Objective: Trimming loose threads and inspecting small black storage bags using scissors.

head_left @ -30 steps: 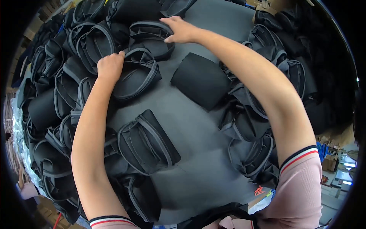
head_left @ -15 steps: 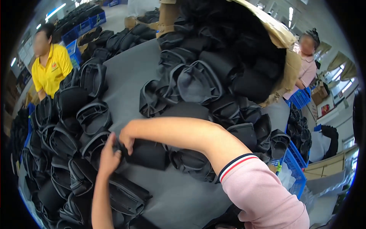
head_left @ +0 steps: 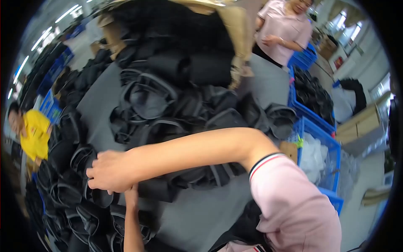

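Black fabric piece (head_left: 156,190): a dark, folded, pouch-like part lying on the grey surface (head_left: 201,218) at the lower left of centre, partly under the person's right forearm; its exact shape is hard to read in the blur.
Right hand (head_left: 110,171): reaches across the body to the person's left, knuckles up, resting on the black pieces beside that part.
Right fingers (head_left: 93,178): curled and pressed together over the edge of a black piece; whether they truly pinch it cannot be told.
Left hand (head_left: 132,194): only a narrow strip of wrist and hand shows, rising from the lower edge and meeting the right hand from below; it touches the right hand.
Left fingers: hidden behind the right hand, so whether they are spread or closed cannot be told.
Row of black pieces (head_left: 71,185): many similar rimmed pouches packed along the left side of the surface, just beside both hands.
Central heap (head_left: 168,105): a tall pile of the same black pieces, above the forearm.
Cardboard box (head_left: 235,38): brown, tilted over the top of the heap, black pieces spilling from it.
Blue crates (head_left: 319,138): to the right of the surface, one holding clear plastic, another farther back holding dark goods.
Person in pink top (head_left: 285,33): stands at the far right end, hands held by the chest.
Person in yellow top (head_left: 33,134): at the far left edge, near the row.
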`<state>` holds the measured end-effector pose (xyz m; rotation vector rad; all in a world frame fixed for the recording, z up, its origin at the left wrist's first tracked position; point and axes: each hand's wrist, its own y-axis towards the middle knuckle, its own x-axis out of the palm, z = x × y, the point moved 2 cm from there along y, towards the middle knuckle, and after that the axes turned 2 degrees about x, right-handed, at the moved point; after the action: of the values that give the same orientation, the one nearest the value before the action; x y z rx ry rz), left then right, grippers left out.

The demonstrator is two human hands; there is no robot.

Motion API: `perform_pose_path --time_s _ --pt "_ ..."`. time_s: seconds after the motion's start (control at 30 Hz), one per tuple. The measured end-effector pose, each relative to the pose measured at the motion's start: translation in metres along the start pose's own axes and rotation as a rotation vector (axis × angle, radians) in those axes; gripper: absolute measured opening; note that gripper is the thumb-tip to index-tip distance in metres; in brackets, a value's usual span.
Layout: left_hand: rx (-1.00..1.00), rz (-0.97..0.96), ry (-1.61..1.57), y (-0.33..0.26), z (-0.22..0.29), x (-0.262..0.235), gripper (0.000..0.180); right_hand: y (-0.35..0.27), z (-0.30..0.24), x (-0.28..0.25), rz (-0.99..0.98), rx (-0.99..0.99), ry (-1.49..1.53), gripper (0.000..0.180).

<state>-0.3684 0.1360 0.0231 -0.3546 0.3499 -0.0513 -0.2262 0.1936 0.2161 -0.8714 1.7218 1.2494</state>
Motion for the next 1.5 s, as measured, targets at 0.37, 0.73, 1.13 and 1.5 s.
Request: perform_pose_path --time_s 0.37,0.73,1.13,1.5 --pt "-0.206 0.194 -0.047 -0.013 -0.019 0.019 0.091 -0.61 -0.051 -0.121 0.853 1.677 -0.101 0.063" --pt "-0.309 0.495 -0.227 -0.038 -0.049 0.044 0.097 -0.646 0.028 -0.026 1.046 1.537 0.178 0.087" --pt "-0.417 0.582 -0.377 -0.059 -0.089 0.04 0.107 -0.629 0.064 -0.038 1.098 1.509 0.171 0.083" --pt "-0.459 0.687 -0.322 -0.091 -0.044 0.116 0.083 -0.675 0.154 -0.04 1.181 1.449 0.278 0.077"
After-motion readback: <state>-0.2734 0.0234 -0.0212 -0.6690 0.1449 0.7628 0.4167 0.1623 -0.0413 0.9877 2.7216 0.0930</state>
